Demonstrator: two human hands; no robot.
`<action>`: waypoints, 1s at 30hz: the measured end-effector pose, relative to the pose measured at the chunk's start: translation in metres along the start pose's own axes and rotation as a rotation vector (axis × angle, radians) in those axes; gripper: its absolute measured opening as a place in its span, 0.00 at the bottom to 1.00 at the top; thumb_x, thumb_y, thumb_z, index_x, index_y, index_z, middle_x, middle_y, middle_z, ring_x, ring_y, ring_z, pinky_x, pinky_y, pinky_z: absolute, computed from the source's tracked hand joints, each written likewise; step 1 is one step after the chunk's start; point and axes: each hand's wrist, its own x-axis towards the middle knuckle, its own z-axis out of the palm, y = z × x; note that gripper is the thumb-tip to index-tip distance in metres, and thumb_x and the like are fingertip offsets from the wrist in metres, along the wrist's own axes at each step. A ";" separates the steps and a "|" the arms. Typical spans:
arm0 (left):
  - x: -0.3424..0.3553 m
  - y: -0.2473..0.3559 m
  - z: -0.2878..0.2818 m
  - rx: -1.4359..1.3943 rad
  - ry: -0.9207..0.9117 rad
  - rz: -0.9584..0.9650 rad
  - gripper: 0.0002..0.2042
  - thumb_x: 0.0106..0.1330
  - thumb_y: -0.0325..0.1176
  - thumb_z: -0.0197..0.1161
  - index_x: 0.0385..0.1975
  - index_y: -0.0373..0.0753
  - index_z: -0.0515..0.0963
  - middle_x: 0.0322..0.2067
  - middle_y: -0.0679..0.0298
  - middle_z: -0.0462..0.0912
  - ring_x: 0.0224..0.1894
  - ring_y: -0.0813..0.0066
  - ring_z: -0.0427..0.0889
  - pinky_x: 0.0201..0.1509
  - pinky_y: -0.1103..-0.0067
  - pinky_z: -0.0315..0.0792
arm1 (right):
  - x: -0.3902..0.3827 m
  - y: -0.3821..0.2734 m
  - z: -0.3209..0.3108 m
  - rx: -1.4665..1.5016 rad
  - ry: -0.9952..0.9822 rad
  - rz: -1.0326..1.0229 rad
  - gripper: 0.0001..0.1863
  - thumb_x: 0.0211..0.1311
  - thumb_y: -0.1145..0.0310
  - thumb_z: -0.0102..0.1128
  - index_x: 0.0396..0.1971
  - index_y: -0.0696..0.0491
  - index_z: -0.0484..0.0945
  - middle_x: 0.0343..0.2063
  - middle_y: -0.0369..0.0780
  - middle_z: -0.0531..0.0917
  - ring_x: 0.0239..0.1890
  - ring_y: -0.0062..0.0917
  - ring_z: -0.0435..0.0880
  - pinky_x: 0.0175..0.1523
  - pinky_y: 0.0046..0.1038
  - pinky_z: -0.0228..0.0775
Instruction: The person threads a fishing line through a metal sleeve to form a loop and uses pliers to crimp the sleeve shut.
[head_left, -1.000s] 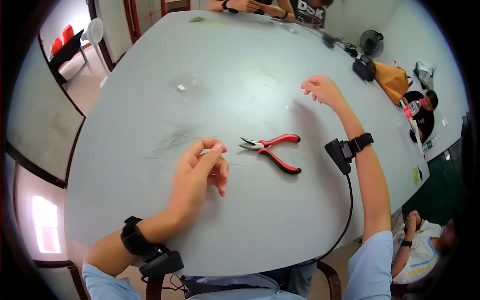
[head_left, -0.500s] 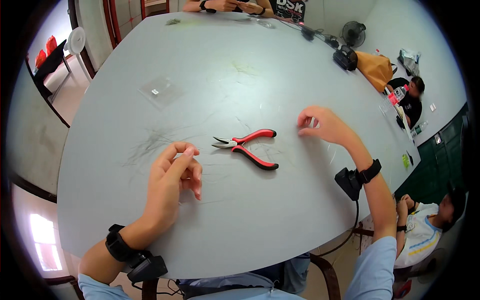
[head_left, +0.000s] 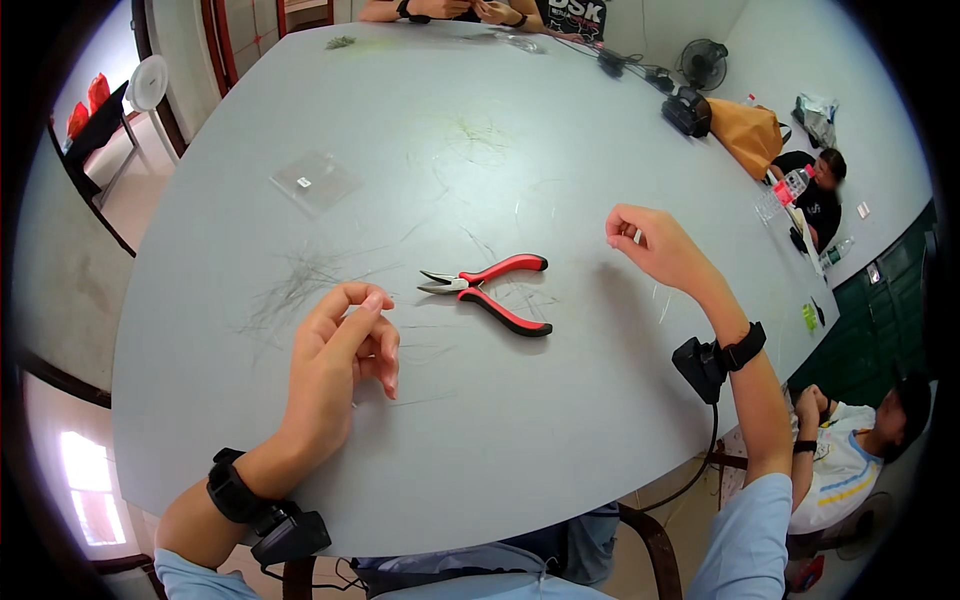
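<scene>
The left hand is just to the left of the pliers, on the near side. Its thumb sits against the pointer finger, and the other fingers curl loosely. I can't make out if a very thin strand is pinched there. The right hand is to the right of the pliers and a bit past them. Its thumb and fingers are curled close together, and I can't see if anything is between them.

The pliers lie untouched on the gray table, red and black grips spread wide, tip pointing left. Dark thin strands lie to their left, close to the left hand. More thin strands lie beyond the pliers.

It looks like fine fingertip work, with the pliers set aside for now. Strands this thin call for a light, careful pinch.

Beyond the pliers to the left is a clear bag with a tiny white label, too small to read. Far beyond the pliers, a person's dark shirt has big pale letters. Far to the right of the pliers, a bottle wears a red and white label, too small to read.
</scene>
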 end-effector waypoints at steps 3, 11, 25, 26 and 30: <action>0.000 0.000 0.001 0.000 -0.005 -0.006 0.12 0.67 0.40 0.49 0.35 0.36 0.67 0.15 0.66 0.70 0.14 0.81 0.69 0.17 0.84 0.66 | 0.001 0.001 -0.004 0.156 -0.052 0.140 0.02 0.57 0.74 0.49 0.28 0.56 0.70 0.21 0.36 0.75 0.22 0.20 0.74 0.27 0.22 0.65; -0.003 0.004 0.004 0.077 -0.046 -0.032 0.10 0.66 0.35 0.51 0.37 0.33 0.72 0.21 0.64 0.74 0.17 0.81 0.71 0.19 0.84 0.69 | 0.014 -0.052 -0.008 0.372 0.100 0.014 0.02 0.58 0.75 0.46 0.28 0.55 0.68 0.20 0.34 0.74 0.20 0.16 0.72 0.25 0.19 0.64; -0.006 0.008 0.006 0.151 -0.180 0.039 0.11 0.65 0.30 0.54 0.41 0.30 0.77 0.34 0.58 0.79 0.26 0.77 0.78 0.25 0.82 0.74 | 0.035 -0.140 0.034 0.372 -0.114 -0.470 0.04 0.55 0.75 0.53 0.29 0.58 0.70 0.22 0.44 0.76 0.25 0.40 0.73 0.31 0.30 0.65; -0.006 0.006 0.005 0.104 -0.155 0.059 0.10 0.65 0.30 0.54 0.38 0.30 0.78 0.32 0.59 0.80 0.26 0.77 0.78 0.26 0.82 0.74 | 0.037 -0.137 0.033 0.373 -0.117 -0.471 0.04 0.55 0.75 0.53 0.29 0.58 0.70 0.22 0.44 0.76 0.25 0.40 0.73 0.31 0.30 0.65; -0.005 0.003 0.002 0.094 -0.128 0.108 0.10 0.65 0.30 0.54 0.38 0.30 0.78 0.32 0.59 0.80 0.27 0.76 0.78 0.27 0.81 0.75 | 0.035 -0.126 0.024 0.363 -0.076 -0.402 0.03 0.55 0.75 0.55 0.27 0.58 0.75 0.20 0.40 0.77 0.22 0.28 0.75 0.29 0.24 0.66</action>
